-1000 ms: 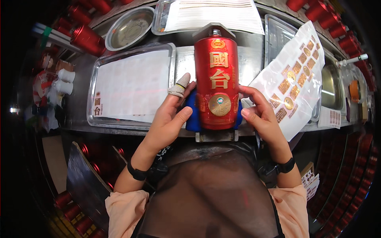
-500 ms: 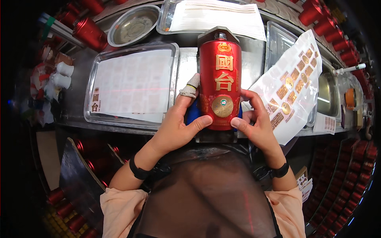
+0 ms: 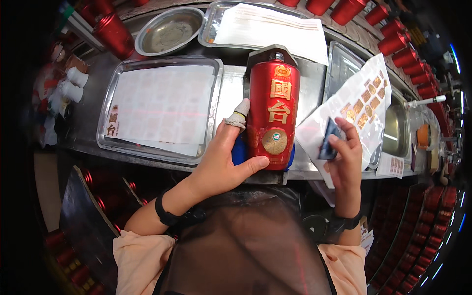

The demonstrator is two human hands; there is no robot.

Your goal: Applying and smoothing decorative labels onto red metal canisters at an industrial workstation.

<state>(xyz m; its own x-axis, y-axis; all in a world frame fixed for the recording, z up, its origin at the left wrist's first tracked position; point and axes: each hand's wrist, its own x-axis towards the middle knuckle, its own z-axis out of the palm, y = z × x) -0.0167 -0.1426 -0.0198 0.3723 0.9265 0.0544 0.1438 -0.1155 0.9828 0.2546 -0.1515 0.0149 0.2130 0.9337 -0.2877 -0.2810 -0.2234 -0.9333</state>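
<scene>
A red bottle (image 3: 274, 105) with gold characters and a round gold emblem lies in a dark cradle (image 3: 272, 49), its neck pointing away from me. Blue material shows at both sides of its lower end. My left hand (image 3: 231, 152) holds the bottle's left side, thumb across the front near the base; a whitish finger cot (image 3: 238, 115) covers one fingertip. To the right of the bottle, my right hand (image 3: 345, 152) pinches a thin, dark, flat rectangular piece (image 3: 328, 138), slightly blurred, like a scraper. It is raised over a white sheet of gold decals (image 3: 361, 110).
A metal tray (image 3: 104, 123) with decal paper is at left. Behind are a round metal basin (image 3: 142, 42) and another tray (image 3: 209, 24) stacked with white paper. A water-filled tray (image 3: 400, 125) stands at right. Red bottles (image 3: 114, 37) line the far edge.
My right hand has left the bottle and moved right, now holding the dark flat piece. My left hand stays on the bottle. The whole view has shifted slightly.
</scene>
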